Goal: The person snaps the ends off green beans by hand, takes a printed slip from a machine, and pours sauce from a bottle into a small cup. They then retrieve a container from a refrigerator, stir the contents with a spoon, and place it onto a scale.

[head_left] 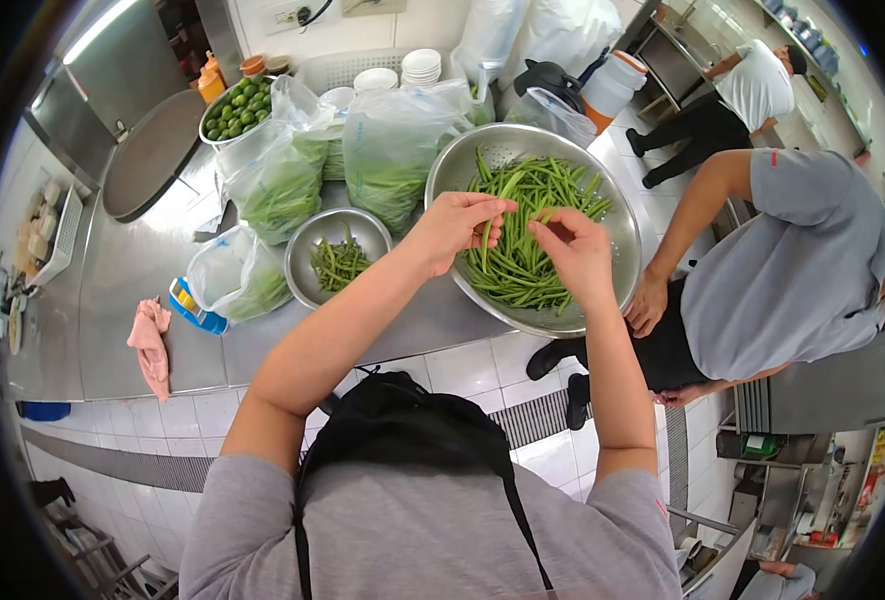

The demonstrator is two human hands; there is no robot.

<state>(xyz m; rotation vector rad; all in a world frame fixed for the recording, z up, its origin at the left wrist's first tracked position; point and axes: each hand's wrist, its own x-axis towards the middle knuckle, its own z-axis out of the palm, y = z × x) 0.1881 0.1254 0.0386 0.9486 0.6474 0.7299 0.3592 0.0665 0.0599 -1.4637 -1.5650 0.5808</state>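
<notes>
My left hand (455, 225) pinches the top of a long green bean (489, 232) that hangs down over the large steel colander (618, 270). My right hand (573, 248) is close beside it, fingers curled on the end of a bean over the same pile. The colander is full of green beans (523, 270). To its left stands a smaller steel bowl (308, 245) with a few bean pieces (338, 262) in it. Both sit on the steel counter (133, 270).
Several plastic bags of greens (388, 160) stand behind the bowls. A bowl of limes (238, 110), white plates (421, 66) and a pink cloth (150, 340) are on the counter. A person in grey (793, 270) leans at the right, a hand on the counter edge.
</notes>
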